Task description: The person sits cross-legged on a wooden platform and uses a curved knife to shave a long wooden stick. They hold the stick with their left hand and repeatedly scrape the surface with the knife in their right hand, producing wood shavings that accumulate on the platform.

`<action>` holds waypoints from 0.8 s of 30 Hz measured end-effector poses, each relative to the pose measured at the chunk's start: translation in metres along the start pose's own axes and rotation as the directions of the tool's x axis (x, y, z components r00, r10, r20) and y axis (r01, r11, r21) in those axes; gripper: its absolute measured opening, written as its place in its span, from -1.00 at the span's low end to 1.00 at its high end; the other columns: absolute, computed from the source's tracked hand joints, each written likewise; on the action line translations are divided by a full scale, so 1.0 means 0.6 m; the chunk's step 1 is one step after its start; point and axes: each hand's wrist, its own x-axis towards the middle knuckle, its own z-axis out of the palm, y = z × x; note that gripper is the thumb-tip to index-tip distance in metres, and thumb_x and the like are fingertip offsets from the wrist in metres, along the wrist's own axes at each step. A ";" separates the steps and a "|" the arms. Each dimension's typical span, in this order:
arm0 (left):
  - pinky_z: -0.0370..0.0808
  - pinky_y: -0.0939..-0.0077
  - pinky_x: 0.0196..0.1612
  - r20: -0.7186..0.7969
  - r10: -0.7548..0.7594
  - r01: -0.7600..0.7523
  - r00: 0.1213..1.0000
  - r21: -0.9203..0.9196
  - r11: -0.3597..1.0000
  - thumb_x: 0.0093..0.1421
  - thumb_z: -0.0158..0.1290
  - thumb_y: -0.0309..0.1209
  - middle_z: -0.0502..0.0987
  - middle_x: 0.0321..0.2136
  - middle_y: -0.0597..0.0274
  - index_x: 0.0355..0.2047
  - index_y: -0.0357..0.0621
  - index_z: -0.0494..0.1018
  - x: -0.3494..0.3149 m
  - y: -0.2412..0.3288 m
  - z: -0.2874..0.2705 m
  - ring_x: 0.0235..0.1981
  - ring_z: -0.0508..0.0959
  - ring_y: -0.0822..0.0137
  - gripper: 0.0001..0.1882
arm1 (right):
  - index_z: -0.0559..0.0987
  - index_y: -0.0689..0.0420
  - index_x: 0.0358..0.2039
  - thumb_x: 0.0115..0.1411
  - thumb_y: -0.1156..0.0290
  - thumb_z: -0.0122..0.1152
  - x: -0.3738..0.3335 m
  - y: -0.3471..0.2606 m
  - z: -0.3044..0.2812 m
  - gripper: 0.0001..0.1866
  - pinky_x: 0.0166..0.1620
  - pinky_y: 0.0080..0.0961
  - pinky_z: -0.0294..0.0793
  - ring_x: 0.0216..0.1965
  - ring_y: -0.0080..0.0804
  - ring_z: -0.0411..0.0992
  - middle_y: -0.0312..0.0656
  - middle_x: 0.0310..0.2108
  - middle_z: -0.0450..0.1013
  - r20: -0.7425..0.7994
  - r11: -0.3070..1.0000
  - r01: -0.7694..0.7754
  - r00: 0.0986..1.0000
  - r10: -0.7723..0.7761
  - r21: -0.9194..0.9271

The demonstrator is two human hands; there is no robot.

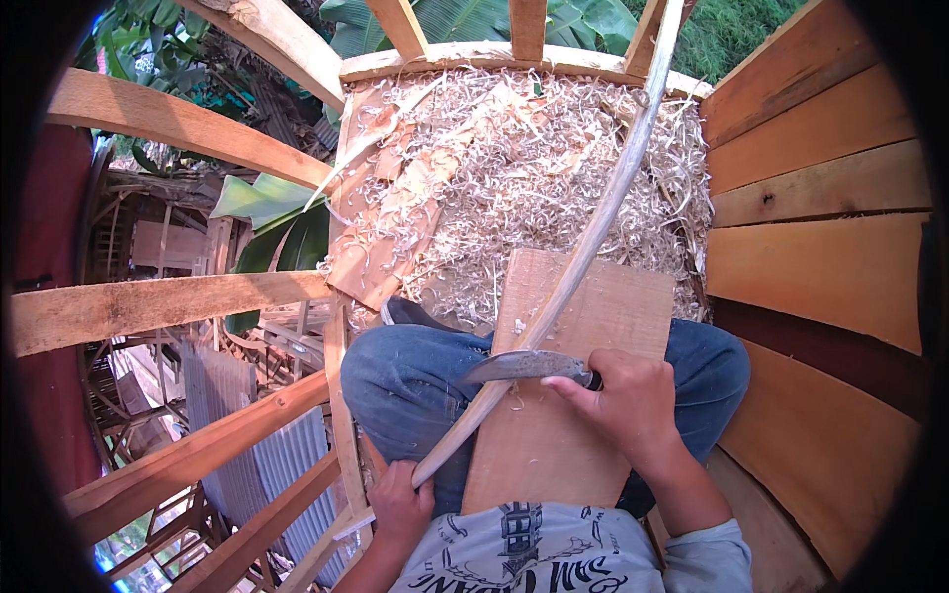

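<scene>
A long pale wooden pole (605,212) runs slantwise from my lap up past the far railing. My left hand (400,502) is wrapped round its near end. In my right hand (633,403) is a knife (519,367) with a broad, curved grey blade, its handle mostly hidden in my fist. The blade lies across the pole, touching it a little above my left hand. Beneath the pole, a flat wooden board (554,440) rests on my lap between my knees, with a few shavings on it.
Curly wood shavings (554,168) cover the floor ahead, partly over loose planks (381,247). Slatted wooden rails (168,308) stand at the left, with corrugated sheets (306,474) below them. A plank wall (816,252) closes the right side. Banana leaves (474,28) hang beyond the far edge.
</scene>
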 end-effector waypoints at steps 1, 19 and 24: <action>0.34 0.22 -0.54 0.006 -0.008 0.007 1.000 0.017 1.000 -0.03 0.11 -0.46 0.40 -0.60 0.10 -0.51 -0.16 0.36 -0.003 -0.003 -0.001 -0.57 0.47 0.03 -0.87 | 0.49 0.12 -0.76 -0.10 -0.26 0.24 0.008 0.002 0.001 -0.39 -0.66 -0.44 0.35 -0.75 -0.29 0.41 -0.21 -0.83 0.34 -0.010 0.999 -0.048 0.999 0.047 -0.024; 0.34 0.17 -0.39 0.061 -0.112 0.117 0.992 -0.076 0.990 0.04 0.10 -0.29 0.38 -0.49 0.01 -0.40 -0.24 0.35 -0.008 0.022 -0.015 -0.43 0.45 -0.04 -0.73 | 0.17 0.28 -0.70 0.23 -0.07 0.01 0.026 0.210 -0.085 -0.34 -0.58 -0.41 -0.03 -0.63 -0.55 -0.03 -0.31 -0.76 -0.02 -0.308 0.842 -0.454 0.789 0.532 0.290; 0.34 0.16 -0.33 0.110 -0.157 0.175 0.982 -0.179 0.968 0.12 0.04 -0.12 0.37 -0.43 -0.05 -0.28 -0.28 0.32 -0.032 0.009 -0.019 -0.38 0.43 -0.09 -0.58 | 0.33 0.30 -0.69 0.15 -0.06 0.12 -0.020 0.146 -0.060 -0.38 -0.60 -0.43 0.10 -0.70 -0.44 0.06 -0.09 -0.80 0.11 -0.214 0.871 -0.320 0.884 0.416 0.373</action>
